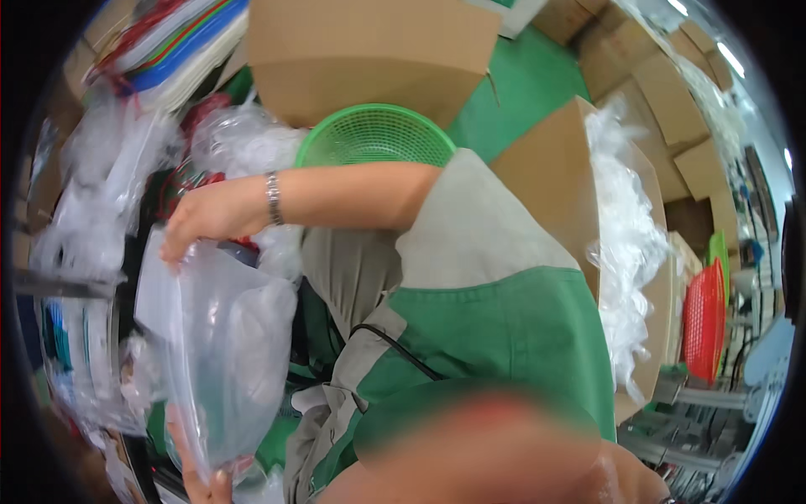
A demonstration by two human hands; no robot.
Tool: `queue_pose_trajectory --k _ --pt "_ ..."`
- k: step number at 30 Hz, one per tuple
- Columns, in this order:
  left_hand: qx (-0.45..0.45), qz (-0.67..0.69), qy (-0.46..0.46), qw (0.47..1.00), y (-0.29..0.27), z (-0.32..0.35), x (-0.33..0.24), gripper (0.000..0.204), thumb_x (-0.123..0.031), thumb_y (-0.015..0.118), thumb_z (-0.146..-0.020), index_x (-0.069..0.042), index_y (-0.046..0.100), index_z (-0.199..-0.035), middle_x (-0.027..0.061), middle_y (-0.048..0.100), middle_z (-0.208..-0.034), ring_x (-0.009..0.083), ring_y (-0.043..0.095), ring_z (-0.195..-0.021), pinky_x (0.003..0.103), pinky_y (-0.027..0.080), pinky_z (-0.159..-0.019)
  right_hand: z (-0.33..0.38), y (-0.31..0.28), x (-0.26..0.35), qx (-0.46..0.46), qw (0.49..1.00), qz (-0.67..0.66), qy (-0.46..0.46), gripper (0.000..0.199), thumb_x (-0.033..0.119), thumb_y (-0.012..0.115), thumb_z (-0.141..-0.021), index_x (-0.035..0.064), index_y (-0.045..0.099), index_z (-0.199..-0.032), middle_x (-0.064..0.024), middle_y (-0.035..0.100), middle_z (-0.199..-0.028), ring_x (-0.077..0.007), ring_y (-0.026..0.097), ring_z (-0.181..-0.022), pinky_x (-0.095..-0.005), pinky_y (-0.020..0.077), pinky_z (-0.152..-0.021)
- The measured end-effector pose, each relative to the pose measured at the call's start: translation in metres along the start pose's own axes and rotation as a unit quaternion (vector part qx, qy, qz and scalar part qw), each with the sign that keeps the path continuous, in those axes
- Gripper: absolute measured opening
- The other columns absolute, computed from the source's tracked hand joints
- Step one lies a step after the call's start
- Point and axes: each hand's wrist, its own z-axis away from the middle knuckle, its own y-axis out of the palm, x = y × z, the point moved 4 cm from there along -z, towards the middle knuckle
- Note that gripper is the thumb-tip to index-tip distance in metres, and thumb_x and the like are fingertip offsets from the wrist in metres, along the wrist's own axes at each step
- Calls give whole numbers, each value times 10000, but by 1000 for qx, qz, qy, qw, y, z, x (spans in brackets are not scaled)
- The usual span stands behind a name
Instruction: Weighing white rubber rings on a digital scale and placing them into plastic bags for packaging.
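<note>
Blurred green apron [512,336] nearest, right hand [206,214] reaches across, fingers curled pinching top of clear plastic bag [222,353], bag's long axis vertical, left hand [201,479] fingertips gripping its bottom.

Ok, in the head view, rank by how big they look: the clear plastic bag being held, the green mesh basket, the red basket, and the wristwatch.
1. clear plastic bag, largest, though it is nearest the camera, which inflates it.
2. green mesh basket, partly hidden by the forearm.
3. red basket, squeezed at the fisheye rim, so unsure against the green one.
4. wristwatch, smallest.
</note>
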Motion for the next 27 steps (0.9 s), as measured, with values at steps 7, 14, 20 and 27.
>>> queue_pose_trajectory --k 7,14,20,27 --pt "-162 211 13 964 28 -72 -13 172 -172 616 -697 -18 548 -728 84 493 -882 218 448 -796 353 329 -719 10 26 45 131 837 -502 -172 280 188 512 -836 -74 604 -868 -206 601 -993 -311 600 -849 -396 415 -899" --pt "-162 421 38 892 59 -118 -23 194 -192 598 -727 -24 508 -760 60 460 -846 184 417 -755 314 312 -684 20 16 41 -64 897 184 -398 69 168 588 -766 112 620 -742 -25 615 -703 -150 570 -628 -340 448 -584" --pt "-80 566 36 820 81 -117 -31 213 -209 583 -752 -30 473 -787 40 432 -815 154 391 -720 280 298 -655 35 46 19 -222 599 473 -607 230 342 541 -822 164 655 -912 -41 644 -861 -227 595 -771 -347 445 -684" --pt "-34 646 39 762 79 -102 -27 237 -228 566 -782 -36 432 -819 16 399 -779 120 361 -679 240 281 -620 1 31 -10 9 872 435 -227 283 317 493 -857 52 588 -845 -99 622 -815 -234 600 -776 -363 461 -672"
